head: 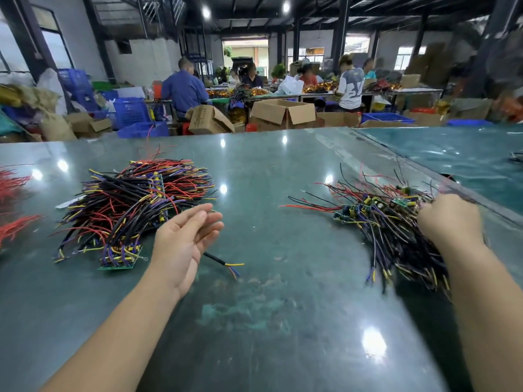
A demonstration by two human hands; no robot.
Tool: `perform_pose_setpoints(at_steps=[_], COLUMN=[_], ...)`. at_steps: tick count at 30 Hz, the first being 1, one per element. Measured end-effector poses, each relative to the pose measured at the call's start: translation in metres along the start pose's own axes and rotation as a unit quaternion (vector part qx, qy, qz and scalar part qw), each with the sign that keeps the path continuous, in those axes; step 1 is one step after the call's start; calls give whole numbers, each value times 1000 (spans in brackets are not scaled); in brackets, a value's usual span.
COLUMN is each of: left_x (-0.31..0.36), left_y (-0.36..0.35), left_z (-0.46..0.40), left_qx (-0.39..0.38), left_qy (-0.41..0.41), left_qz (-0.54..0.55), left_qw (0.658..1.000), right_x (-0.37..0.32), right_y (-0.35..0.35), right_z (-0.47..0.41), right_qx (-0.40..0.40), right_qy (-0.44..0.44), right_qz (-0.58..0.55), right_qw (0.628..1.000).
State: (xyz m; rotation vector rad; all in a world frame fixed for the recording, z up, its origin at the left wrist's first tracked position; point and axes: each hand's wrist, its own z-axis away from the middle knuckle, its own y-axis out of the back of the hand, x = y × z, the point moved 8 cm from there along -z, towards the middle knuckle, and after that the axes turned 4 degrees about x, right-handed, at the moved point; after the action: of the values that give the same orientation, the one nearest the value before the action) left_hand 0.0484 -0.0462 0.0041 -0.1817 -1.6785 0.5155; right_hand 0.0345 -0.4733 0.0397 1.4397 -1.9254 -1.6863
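Green-topped and glossy under the ceiling lamps, the counter (268,321) of a crowded assembly hall was pictured with two heaps of wired circuit boards on it. The loose tangle of boards and leads (390,222) lay to the right and was touched by the right hand (450,219), which was seen from the back. Its fingers were buried among the wires, so it could not be told whether anything was gripped. The tangle's long axis ran from the small green boards at the far end to the stripped cable tips at the near edge, close along the right forearm.

The left hand (184,239) was held open above the counter, fingers straight and palm turned inward, with nothing in it. It was placed just beside the stacked pile (127,205), well apart from the tangle. A single black cable (223,263) lay partly hidden behind that hand, its yellow, blue and red cores pointed right and towards the near edge.

The right hand was judged plainly the nearer for any pick from the tangle, with the left ready to receive.

Red wires (11,222) were seen at the left margin. Beyond the counter, cardboard boxes (283,113), blue crates (130,111) and seated workers (184,89) were visible. Printing on one box was too blurred to be read, and no brand could be made out.
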Motion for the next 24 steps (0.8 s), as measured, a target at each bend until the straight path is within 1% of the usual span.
perform_pose_setpoints(at_steps=[2,5,7,8,9,10,12,13,14,15,16,18,19,22,24], left_x=[3,9,13,15,17,20,30,36,41,46,48,49,45,19,2], left_y=[4,12,19,23,26,30,39,45,52,59,65,70,71,59,48], left_z=[-1,-3,-5,-7,-9,-12,-17,-19,-21,-22,-24,-26,-28,-34,-31], left_qx=[18,50,75,86,95,103,124,141,161,181,194,201,190,98,50], left_qy=[-15,-39,-51,-57,-64,-72,-97,-115,-136,-156,-166,-162,-154,-112,-99], left_qz=[10,29,37,38,36,30,-6,-45,-110,-198,-293,-465,-533,-682,-730], left_qw=[1000,998,995,994,993,992,988,982,971,951,921,847,810,716,674], right_x=[-1,-16,-39,-56,-75,-95,-131,-144,-154,-161,-166,-169,-170,-169,-166], right_y=[-5,-1,5,4,-1,-9,-36,-47,-55,-61,-66,-73,-77,-79,-78], right_z=[3,14,27,36,48,63,101,120,135,145,152,157,158,159,156], right_qx=[-2,41,90,104,93,52,-82,-130,-148,-150,-149,-165,-176,-190,-190], right_qy=[-12,-12,38,82,134,185,252,278,308,334,347,350,351,349,336], right_qz=[12,28,40,23,-17,-83,-210,-238,-241,-238,-240,-251,-256,-272,-288], right_qw=[1000,999,994,991,986,978,941,921,908,900,894,887,883,876,876])
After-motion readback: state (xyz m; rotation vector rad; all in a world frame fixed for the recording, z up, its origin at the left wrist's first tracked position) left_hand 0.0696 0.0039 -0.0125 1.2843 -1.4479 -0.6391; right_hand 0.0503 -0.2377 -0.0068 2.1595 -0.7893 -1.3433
